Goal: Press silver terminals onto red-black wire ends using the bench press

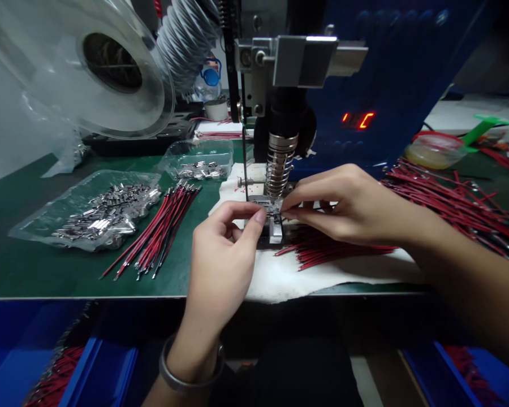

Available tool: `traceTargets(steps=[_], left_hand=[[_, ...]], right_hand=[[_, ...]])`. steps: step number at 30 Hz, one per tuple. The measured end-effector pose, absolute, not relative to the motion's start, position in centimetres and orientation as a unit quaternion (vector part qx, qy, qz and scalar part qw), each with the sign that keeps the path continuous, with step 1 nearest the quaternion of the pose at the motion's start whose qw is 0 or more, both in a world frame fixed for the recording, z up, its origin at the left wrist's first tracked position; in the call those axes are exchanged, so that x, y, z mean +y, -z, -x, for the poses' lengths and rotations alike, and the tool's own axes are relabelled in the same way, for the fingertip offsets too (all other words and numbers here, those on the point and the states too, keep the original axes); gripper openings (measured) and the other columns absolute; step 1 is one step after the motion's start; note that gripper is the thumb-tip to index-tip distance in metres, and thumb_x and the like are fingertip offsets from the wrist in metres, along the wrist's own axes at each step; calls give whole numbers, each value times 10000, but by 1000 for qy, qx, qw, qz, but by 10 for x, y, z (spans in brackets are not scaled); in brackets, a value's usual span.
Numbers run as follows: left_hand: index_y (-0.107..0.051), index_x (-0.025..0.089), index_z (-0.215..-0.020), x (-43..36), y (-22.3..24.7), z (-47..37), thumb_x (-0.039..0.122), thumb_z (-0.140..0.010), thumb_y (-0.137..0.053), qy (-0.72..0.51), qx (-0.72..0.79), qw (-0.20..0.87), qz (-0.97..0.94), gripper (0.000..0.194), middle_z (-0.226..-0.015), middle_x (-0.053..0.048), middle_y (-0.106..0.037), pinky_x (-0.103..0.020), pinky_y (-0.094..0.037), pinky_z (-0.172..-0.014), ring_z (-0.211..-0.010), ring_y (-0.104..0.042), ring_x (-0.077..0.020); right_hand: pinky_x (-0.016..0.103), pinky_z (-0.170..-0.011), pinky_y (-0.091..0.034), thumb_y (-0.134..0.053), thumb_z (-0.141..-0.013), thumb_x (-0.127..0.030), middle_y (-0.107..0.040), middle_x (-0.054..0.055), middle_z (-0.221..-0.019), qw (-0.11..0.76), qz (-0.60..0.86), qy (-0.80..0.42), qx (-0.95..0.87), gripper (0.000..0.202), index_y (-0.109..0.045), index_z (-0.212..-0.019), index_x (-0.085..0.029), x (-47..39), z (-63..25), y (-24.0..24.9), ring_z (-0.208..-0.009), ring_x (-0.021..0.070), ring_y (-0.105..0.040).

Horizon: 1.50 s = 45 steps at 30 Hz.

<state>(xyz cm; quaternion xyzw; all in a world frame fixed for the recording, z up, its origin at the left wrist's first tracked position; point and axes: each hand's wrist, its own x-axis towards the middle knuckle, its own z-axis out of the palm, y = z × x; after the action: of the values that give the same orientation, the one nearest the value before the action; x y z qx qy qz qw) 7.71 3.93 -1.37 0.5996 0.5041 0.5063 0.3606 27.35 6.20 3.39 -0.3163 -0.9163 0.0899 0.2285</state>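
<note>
Two bare hands meet at one blue machine [390, 85], the left hand [223, 263] and right hand [348, 206] working on either side of its small metal base [275, 230], beneath a single coil spring [281, 161]. Each hand is drawn narrow, thumb and forefinger almost together; what little piece either one pinches is too hidden to tell. One bracelet [186, 379] circles the left wrist.

Three groups of red and dark wires lie on the green worktop [68, 271] or its covering, each too many to count: one bundle [161, 229] left of the machine, a second bundle [343, 254] on one white cloth [288, 282] below the right hand, and a loose pile [453, 198] at the far right. Two clear trays, a larger one [29, 229] and a smaller one [169, 152] behind it, hold small metal parts [119, 209], uncounted in their heaps.

One clear reel [59, 73] fills the upper left beside one ribbed hose [184, 45]; one round tub [435, 151] with a red rim stands at right. Two more lots of red wires, at lower left [61, 376] and lower right [470, 373], show below the worktop. The machine's one display [358, 120] glows red.
</note>
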Motion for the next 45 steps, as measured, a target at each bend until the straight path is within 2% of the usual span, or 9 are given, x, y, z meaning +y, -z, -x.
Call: traceTargets(steps=[9,15,21,24,27,45], left_hand=[[-685,174,-849,40,12,-79,359,-800,-683,-498,516,359,-597,191,-820,-43,-667,-191,-395,-553,-706,-588,-134],[-672,165,-853,39,12,-78,363,-802,-680,-496,514,360,-600,205,-803,-43,-652,-195,-352,-500,-651,-556,-121],[-614,176,-896,39,12,-79,390,-840,-637,-528,488,391,-575,222,-751,-10,-609,-206,-286,-429,-469,-391,-64],[-558,166,-814,40,13,-80,421,-873,-587,-542,470,420,-556,263,-690,0,-571,-203,-289,-437,-444,-349,-54],[-544,161,-752,40,13,-80,417,-868,-594,-537,470,429,-553,286,-651,3,-546,-197,-283,-445,-457,-352,-55],[-554,157,-753,39,13,-79,398,-872,-594,-531,469,425,-564,272,-636,3,-537,-208,-237,-427,-453,-336,-56]], right_hand=[[197,-630,-381,-544,-884,-140,-656,34,-801,241,308,-80,-917,151,-687,-923,-114,63,-273,-33,-665,84,-541],[199,-628,-381,-545,-873,-122,-656,37,-801,242,311,-74,-916,149,-688,-914,-110,62,-272,-33,-668,86,-540],[200,-634,-388,-533,-884,-118,-650,40,-793,233,314,-76,-917,158,-688,-908,-99,62,-271,-35,-663,84,-536],[212,-631,-389,-527,-895,-136,-651,47,-798,228,320,-74,-917,167,-690,-905,-103,62,-272,-35,-663,91,-532],[223,-634,-388,-524,-902,-153,-653,51,-811,224,323,-73,-917,174,-692,-918,-112,62,-272,-35,-669,98,-531],[229,-642,-387,-524,-883,-126,-651,53,-803,222,326,-76,-916,173,-696,-903,-126,61,-272,-36,-669,109,-530]])
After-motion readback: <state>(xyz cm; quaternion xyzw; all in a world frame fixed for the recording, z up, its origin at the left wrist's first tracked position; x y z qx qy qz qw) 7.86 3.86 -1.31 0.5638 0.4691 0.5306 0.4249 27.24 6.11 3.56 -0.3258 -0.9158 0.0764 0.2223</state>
